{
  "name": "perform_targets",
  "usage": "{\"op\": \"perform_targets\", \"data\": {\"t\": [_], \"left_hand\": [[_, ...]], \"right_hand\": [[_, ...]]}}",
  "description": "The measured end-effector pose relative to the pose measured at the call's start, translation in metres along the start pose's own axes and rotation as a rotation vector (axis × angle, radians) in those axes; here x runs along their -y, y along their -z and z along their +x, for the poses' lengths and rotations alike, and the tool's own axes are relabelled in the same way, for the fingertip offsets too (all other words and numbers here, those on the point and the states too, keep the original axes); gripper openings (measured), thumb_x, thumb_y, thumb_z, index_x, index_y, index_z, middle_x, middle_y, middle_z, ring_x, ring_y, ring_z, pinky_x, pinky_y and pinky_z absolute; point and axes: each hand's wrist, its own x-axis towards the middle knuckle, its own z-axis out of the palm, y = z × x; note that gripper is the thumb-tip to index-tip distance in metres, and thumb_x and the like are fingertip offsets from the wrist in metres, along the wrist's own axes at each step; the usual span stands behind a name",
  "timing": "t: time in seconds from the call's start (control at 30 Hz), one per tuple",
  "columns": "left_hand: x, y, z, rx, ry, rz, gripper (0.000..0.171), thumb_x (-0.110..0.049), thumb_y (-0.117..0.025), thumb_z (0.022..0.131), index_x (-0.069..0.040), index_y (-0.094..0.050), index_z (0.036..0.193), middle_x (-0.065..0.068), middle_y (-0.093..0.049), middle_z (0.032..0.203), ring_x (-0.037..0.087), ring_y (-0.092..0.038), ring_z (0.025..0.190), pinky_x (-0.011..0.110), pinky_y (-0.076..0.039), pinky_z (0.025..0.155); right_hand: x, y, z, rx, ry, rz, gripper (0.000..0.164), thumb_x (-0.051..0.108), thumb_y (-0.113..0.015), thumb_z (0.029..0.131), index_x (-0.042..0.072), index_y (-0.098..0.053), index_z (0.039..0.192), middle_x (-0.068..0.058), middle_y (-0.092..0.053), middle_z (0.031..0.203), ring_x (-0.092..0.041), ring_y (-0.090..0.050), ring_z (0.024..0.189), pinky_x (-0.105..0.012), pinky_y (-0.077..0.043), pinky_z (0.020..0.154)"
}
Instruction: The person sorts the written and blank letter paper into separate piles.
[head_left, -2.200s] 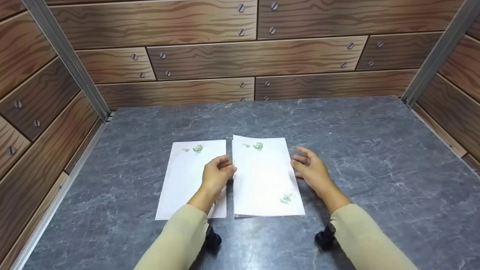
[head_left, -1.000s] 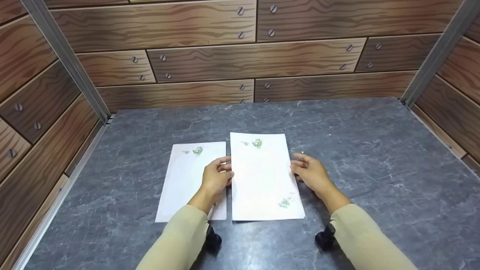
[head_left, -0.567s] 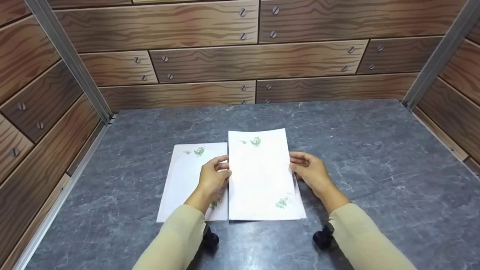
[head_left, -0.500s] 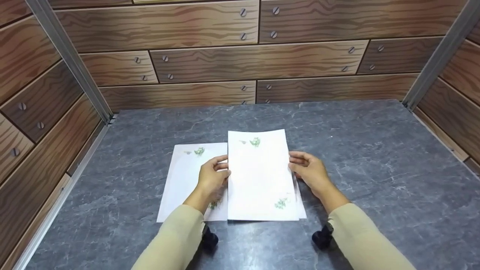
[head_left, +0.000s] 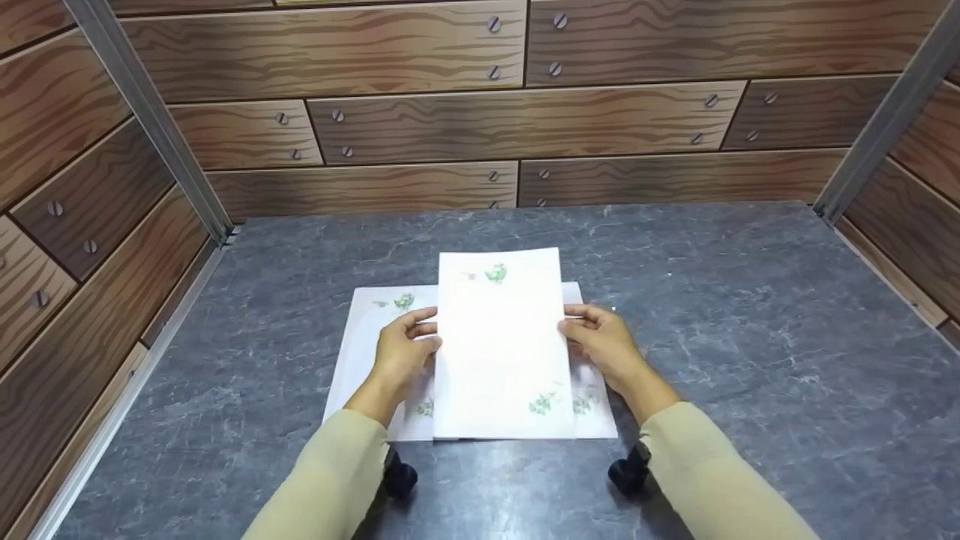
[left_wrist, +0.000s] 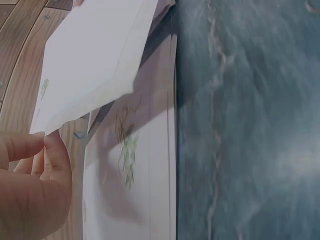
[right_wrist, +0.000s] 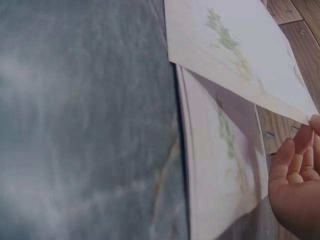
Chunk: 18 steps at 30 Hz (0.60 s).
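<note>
A white sheet of paper [head_left: 499, 337] with printed green sprigs is held above the tabletop. My left hand [head_left: 401, 352] pinches its left edge between thumb and fingers, and my right hand [head_left: 607, 349] pinches the right edge. Below it lie two paper piles: the left pile [head_left: 358, 337] and the right pile [head_left: 594, 421], each partly covered by the held sheet. In the left wrist view the lifted sheet [left_wrist: 95, 55] tilts over the left pile [left_wrist: 160, 175]. From the right wrist, layered edges show on the right pile [right_wrist: 205, 165] beneath the sheet [right_wrist: 260, 45].
The dark grey marbled tabletop [head_left: 750, 337] surrounds the paper. Wood-patterned walls [head_left: 420, 127] stand at the back and both sides, with metal posts [head_left: 150, 112] at the corners. Black devices [head_left: 401, 476] are strapped at both wrists.
Both hands have taken hold of the top sheet of the right pile, lifted it and carried it left, partly over the left pile. The right pile beneath is now uncovered at its right side.
</note>
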Motion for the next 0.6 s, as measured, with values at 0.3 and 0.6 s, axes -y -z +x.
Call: {"op": "perform_targets", "data": {"t": [0.3,0.6], "left_hand": [[0.001,0.021,0.001,-0.045,0.01,0.01,0.045,0.014,-0.056,0.085,-0.001,-0.058,0.127,0.015,-0.063,0.104,0.02,-0.061,0.086,0.024,-0.052,0.068],[0.005,0.048,0.004,-0.095,-0.002,0.03,0.043,0.012,-0.056,0.085,0.002,-0.058,0.126,0.018,-0.063,0.108,0.018,-0.061,0.082,0.023,-0.051,0.064]], "right_hand": [[0.002,-0.026,0.002,0.012,-0.017,0.003,0.031,0.001,-0.062,0.088,-0.009,-0.058,0.118,-0.006,-0.064,0.087,-0.013,-0.061,0.065,-0.024,-0.053,0.057],[0.006,-0.055,0.006,0.021,0.008,-0.069,0.034,-0.004,-0.062,0.085,-0.006,-0.06,0.119,-0.012,-0.064,0.094,-0.016,-0.062,0.071,-0.028,-0.054,0.062]]}}
